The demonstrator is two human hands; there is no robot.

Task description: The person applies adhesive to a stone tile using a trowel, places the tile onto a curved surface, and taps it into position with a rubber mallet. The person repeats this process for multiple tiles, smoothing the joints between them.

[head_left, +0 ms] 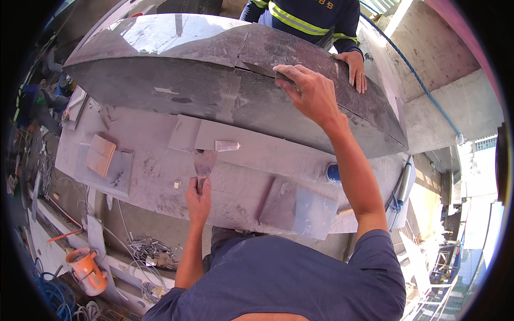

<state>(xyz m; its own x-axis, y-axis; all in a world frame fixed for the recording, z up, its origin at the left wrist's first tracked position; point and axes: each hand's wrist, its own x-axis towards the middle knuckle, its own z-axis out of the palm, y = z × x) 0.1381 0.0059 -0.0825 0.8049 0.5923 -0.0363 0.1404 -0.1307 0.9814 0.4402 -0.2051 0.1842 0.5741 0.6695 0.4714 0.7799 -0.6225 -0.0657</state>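
Observation:
A long dark stone piece (176, 88) with a top face and a front face lies across the far side of the dusty table. My right hand (313, 96) is closed on a putty knife (259, 68), its dark blade at the seam along the stone's upper front edge. Lower down, my left hand (198, 202) grips a wide scraper (204, 162) by its handle, the blade pointing away from me. Just beyond that blade lies a small clear tube (227, 145) on a flat grey slab (211, 135). A co-worker's hand (352, 69) rests flat on the stone's top at the far right.
The dusty table (155, 166) holds a tan block (100, 155) on a grey tile (120, 174), a blue can (333, 172) and square slabs (297, 206). An orange bucket (87, 271) stands at the lower left. A blue rope (420, 83) hangs at the far right.

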